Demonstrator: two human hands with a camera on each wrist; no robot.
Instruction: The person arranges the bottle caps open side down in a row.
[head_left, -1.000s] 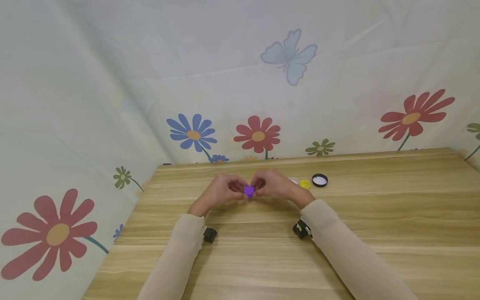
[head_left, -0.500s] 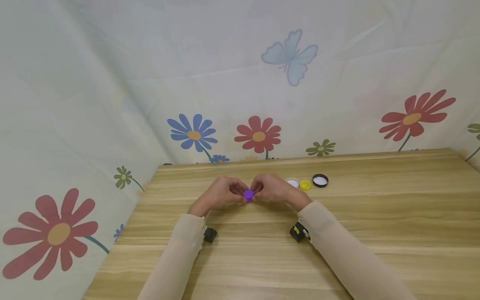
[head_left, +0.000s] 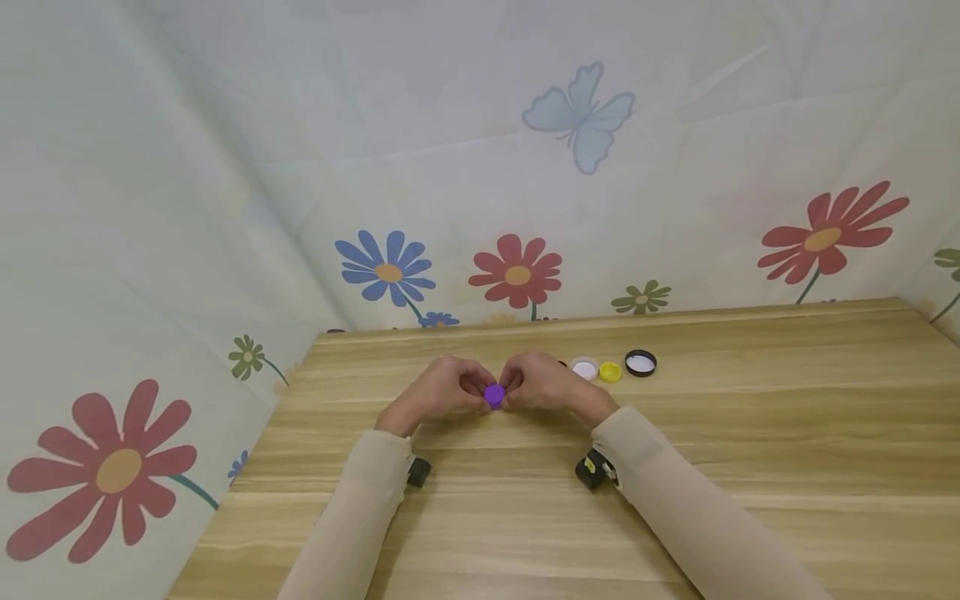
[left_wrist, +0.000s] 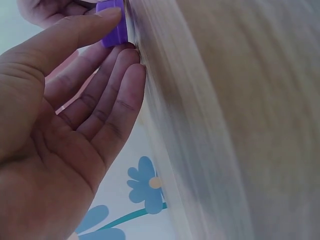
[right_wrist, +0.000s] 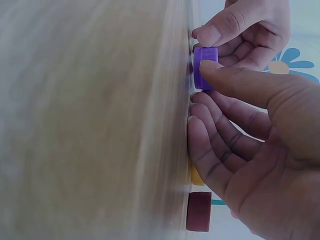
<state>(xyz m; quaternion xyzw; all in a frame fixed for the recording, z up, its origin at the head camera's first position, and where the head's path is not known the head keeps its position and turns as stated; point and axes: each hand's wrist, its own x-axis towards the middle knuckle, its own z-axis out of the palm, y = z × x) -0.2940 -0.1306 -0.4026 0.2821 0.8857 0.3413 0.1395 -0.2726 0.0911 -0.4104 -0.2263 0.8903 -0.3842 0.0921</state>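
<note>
A purple bottle cap [head_left: 493, 396] is at the wooden table's surface between my two hands. My left hand [head_left: 448, 387] pinches its left side with thumb and fingers, and the ridged side of the cap [left_wrist: 116, 27] shows under the thumb in the left wrist view. From the other side my right hand [head_left: 542, 383] pinches the same cap [right_wrist: 204, 80], thumb pressed on its edge. The remaining fingers of both hands curve loosely near the tabletop. Fingers hide part of the cap.
Right of the right hand lie a white cap [head_left: 585, 369], a yellow cap [head_left: 611, 372] and a black-rimmed lid [head_left: 641, 362]. A dark red ridged cap [right_wrist: 199, 211] stands by the right hand. A flowered cloth [head_left: 442, 167] hangs behind the table [head_left: 787, 400].
Both hands and the purple cap have shifted slightly toward me and a little left. The white cap and an edge of the dark red one have come out from behind the right hand.
</note>
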